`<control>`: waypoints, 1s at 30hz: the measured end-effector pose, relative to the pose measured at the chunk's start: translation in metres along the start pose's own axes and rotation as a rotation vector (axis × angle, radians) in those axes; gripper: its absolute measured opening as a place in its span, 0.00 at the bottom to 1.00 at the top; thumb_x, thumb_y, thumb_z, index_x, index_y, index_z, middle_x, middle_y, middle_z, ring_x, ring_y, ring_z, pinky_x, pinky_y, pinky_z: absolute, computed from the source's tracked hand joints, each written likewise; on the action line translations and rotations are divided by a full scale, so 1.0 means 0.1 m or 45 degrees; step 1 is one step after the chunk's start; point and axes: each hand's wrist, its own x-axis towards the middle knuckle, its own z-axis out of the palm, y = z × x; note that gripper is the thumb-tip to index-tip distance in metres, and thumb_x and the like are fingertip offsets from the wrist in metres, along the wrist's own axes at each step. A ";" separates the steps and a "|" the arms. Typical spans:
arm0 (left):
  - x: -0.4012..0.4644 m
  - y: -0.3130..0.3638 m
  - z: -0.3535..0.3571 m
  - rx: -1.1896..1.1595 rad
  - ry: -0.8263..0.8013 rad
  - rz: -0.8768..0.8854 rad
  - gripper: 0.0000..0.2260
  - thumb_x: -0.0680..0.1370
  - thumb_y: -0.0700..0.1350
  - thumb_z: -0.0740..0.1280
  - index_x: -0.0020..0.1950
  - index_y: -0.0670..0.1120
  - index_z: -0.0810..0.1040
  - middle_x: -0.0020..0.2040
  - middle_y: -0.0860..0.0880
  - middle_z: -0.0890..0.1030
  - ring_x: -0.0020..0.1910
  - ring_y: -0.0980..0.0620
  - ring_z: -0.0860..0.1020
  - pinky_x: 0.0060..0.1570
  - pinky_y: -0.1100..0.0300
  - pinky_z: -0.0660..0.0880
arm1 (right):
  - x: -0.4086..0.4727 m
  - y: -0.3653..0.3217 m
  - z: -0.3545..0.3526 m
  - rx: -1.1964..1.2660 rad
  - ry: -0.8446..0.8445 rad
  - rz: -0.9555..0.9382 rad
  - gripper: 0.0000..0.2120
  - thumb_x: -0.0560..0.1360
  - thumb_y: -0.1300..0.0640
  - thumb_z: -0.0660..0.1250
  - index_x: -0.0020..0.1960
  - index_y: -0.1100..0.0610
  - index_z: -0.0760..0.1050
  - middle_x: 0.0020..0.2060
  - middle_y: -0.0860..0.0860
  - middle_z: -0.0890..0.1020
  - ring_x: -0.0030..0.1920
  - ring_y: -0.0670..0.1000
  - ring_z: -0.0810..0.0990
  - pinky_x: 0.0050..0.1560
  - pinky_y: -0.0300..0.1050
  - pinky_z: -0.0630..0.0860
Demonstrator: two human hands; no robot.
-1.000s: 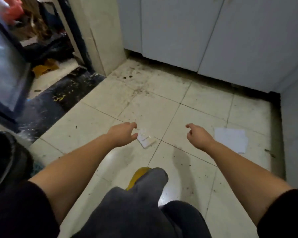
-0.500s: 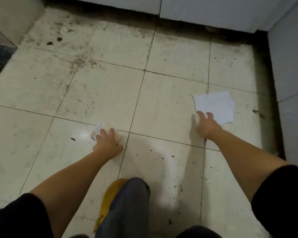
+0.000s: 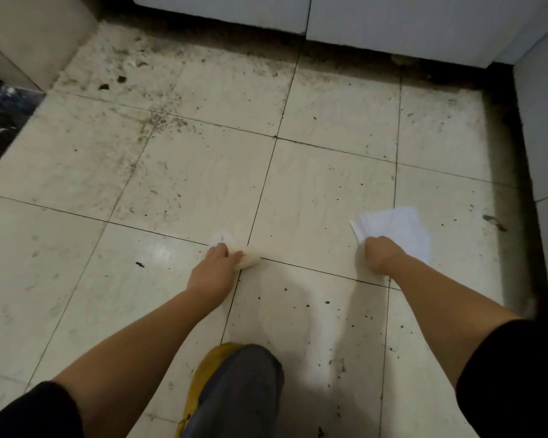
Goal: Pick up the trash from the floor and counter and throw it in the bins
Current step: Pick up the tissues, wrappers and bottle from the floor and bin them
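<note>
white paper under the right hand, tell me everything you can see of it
The white paper looks like a thin tissue or napkin, plain and unprinted. It is crumpled, with its left corner bunched into folds. It lies on the cream tiled floor near the dark strip along the right wall. The right hand is closed over its near edge, gathering it, and hides part of it. The far side spreads loosely; whether that side has left the tile cannot be told.
</note>
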 end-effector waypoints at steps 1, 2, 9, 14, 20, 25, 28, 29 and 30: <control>-0.06 0.05 -0.03 -0.080 0.018 -0.015 0.19 0.80 0.41 0.57 0.71 0.47 0.66 0.63 0.43 0.70 0.60 0.45 0.72 0.58 0.51 0.76 | -0.07 -0.02 0.03 0.026 0.028 -0.037 0.15 0.79 0.64 0.54 0.63 0.65 0.70 0.59 0.63 0.76 0.49 0.57 0.74 0.52 0.47 0.71; -0.13 0.11 -0.08 -0.176 0.038 -0.043 0.16 0.81 0.43 0.57 0.69 0.47 0.68 0.60 0.43 0.71 0.57 0.44 0.74 0.56 0.51 0.77 | -0.16 -0.05 0.04 0.039 0.066 -0.076 0.13 0.78 0.64 0.54 0.60 0.65 0.71 0.58 0.63 0.76 0.46 0.56 0.71 0.47 0.45 0.69; -0.67 0.33 -0.34 -0.347 0.294 0.072 0.19 0.80 0.40 0.55 0.68 0.50 0.72 0.52 0.42 0.73 0.47 0.45 0.73 0.45 0.54 0.74 | -0.95 -0.30 -0.21 0.078 0.333 -0.359 0.12 0.78 0.64 0.55 0.56 0.65 0.74 0.55 0.62 0.73 0.49 0.61 0.77 0.51 0.50 0.74; -1.32 0.20 -0.67 -0.327 0.432 -0.016 0.17 0.80 0.42 0.55 0.66 0.53 0.74 0.47 0.46 0.71 0.44 0.47 0.71 0.39 0.57 0.67 | -1.58 -0.66 -0.42 0.101 0.431 -0.601 0.10 0.76 0.66 0.56 0.53 0.63 0.74 0.54 0.61 0.72 0.49 0.63 0.77 0.53 0.54 0.76; -2.25 -0.42 -1.23 -0.349 0.670 -0.239 0.15 0.81 0.45 0.53 0.62 0.52 0.75 0.45 0.48 0.69 0.42 0.49 0.69 0.40 0.57 0.68 | -2.34 -1.63 -0.48 0.131 0.531 -0.946 0.11 0.76 0.67 0.55 0.52 0.62 0.74 0.54 0.60 0.72 0.48 0.62 0.77 0.52 0.52 0.76; -3.04 -1.10 -1.51 -0.296 0.856 -0.379 0.14 0.81 0.46 0.53 0.59 0.49 0.76 0.45 0.47 0.70 0.43 0.49 0.70 0.42 0.56 0.67 | -3.09 -2.52 -0.42 0.089 0.574 -1.284 0.09 0.76 0.66 0.56 0.52 0.61 0.73 0.54 0.59 0.72 0.46 0.62 0.76 0.48 0.54 0.76; -3.35 -1.54 -1.56 -0.311 0.912 -0.460 0.12 0.81 0.45 0.53 0.54 0.49 0.76 0.44 0.47 0.71 0.46 0.44 0.73 0.42 0.55 0.67 | -3.51 -2.95 -0.34 0.107 0.601 -1.447 0.07 0.76 0.66 0.57 0.50 0.60 0.72 0.52 0.58 0.72 0.45 0.61 0.76 0.49 0.56 0.75; -3.41 -1.69 -1.55 -0.336 0.931 -0.482 0.12 0.80 0.45 0.53 0.52 0.49 0.76 0.45 0.47 0.72 0.47 0.43 0.74 0.43 0.53 0.69 | -3.61 -3.09 -0.31 0.107 0.603 -1.484 0.07 0.76 0.66 0.57 0.50 0.60 0.72 0.52 0.57 0.72 0.45 0.61 0.75 0.49 0.56 0.75; -3.44 -1.83 -1.53 -0.361 0.943 -0.491 0.12 0.80 0.46 0.53 0.52 0.50 0.76 0.45 0.46 0.73 0.48 0.42 0.74 0.45 0.52 0.71 | -3.70 -3.24 -0.26 0.109 0.605 -1.509 0.07 0.76 0.66 0.57 0.50 0.59 0.72 0.52 0.57 0.72 0.46 0.61 0.75 0.48 0.56 0.75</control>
